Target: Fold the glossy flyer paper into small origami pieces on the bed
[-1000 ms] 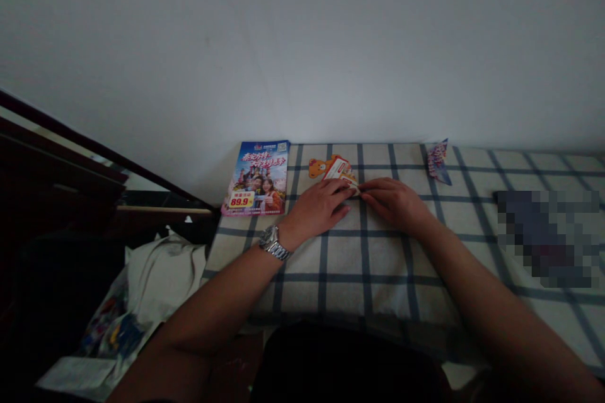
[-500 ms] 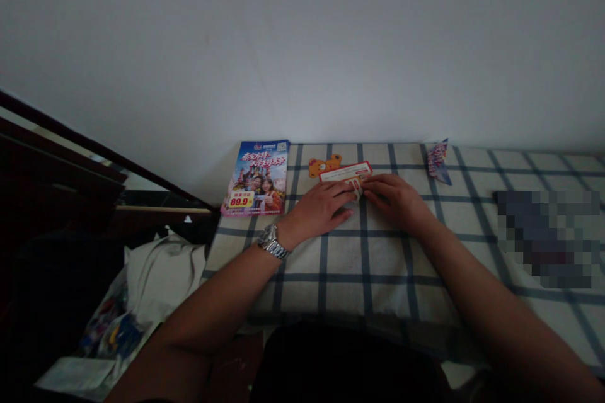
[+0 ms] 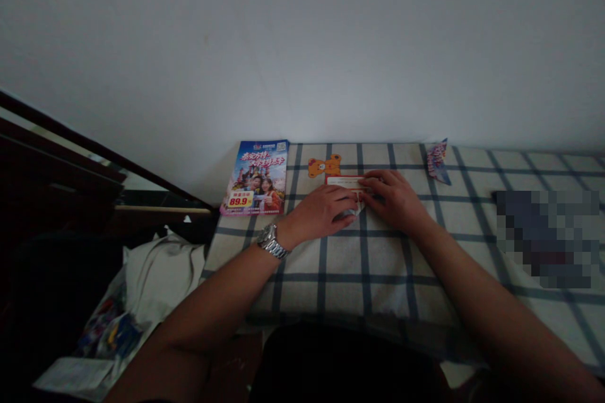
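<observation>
A small red and white printed paper (image 3: pixel 344 182) lies on the checked cloth (image 3: pixel 368 258), mostly covered by my hands. My left hand (image 3: pixel 321 213), with a metal watch at the wrist, presses flat on its left part, fingers stretched out. My right hand (image 3: pixel 394 198) rests on its right part with fingers bent over the top edge. An orange bear-shaped cutout (image 3: pixel 324 166) lies just beyond the paper.
A colourful flyer (image 3: pixel 256 177) lies at the cloth's far left corner. A folded paper figure (image 3: pixel 437 159) stands near the wall at right. A blurred dark patch (image 3: pixel 548 236) lies further right. White cloth and coloured items (image 3: pixel 142 283) sit lower left, below the edge.
The paper's flap, raised a second ago, has been folded down flat toward me. Both hands shifted slightly to press on it.
</observation>
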Available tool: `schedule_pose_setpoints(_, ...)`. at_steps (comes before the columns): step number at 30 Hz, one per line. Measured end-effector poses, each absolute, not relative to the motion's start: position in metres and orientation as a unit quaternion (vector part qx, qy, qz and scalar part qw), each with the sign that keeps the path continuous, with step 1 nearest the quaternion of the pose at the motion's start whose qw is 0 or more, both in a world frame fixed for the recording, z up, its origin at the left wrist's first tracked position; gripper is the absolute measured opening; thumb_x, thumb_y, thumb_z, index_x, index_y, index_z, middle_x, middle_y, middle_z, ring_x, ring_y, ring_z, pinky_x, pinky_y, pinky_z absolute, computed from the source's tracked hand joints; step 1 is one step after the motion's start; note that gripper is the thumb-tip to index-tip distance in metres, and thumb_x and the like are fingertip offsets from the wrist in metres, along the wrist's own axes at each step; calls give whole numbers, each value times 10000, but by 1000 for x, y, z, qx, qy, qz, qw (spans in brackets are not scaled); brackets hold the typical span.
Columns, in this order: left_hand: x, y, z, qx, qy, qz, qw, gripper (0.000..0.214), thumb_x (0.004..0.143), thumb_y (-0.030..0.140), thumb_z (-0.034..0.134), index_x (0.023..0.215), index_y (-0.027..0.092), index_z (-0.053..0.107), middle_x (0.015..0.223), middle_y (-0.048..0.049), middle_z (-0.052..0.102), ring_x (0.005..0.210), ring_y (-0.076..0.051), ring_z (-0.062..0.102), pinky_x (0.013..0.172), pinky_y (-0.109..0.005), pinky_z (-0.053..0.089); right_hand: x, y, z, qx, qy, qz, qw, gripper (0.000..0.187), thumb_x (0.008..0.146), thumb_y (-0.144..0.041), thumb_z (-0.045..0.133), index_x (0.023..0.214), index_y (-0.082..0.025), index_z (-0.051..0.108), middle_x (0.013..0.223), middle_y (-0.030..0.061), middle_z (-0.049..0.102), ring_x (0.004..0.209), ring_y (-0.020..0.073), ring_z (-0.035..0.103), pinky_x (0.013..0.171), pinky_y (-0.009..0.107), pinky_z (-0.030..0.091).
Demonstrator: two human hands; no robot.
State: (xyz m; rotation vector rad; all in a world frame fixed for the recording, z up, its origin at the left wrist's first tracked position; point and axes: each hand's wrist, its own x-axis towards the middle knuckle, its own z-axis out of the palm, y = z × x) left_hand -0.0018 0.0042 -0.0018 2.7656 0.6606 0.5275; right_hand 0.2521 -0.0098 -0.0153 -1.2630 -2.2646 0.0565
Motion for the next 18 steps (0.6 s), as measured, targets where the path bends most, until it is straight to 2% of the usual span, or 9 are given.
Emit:
schedule_pose_setpoints(11,2,6,-3,937,232,215,145,220,1082,319,540,1178,206,703,1320,-68,686,1236,-240,631,1111,-467,515,252,-9,-20,-474,-842,17,256,352,1017,-392,642,1321,-229,716,1296,146,682,1176,335,631,1026,534,543)
schedule_pose_setpoints(18,3,10,-11,911,262,285,145,236,1072,231,548,1269,203,673,1395,-102,613,1312,-237,592,1137,-460,526,250,-9,-20,-481,-841,8,249,366,1016,-411,647,1309,-207,726,1289,145,687,1172,337,629,1020,526,537)
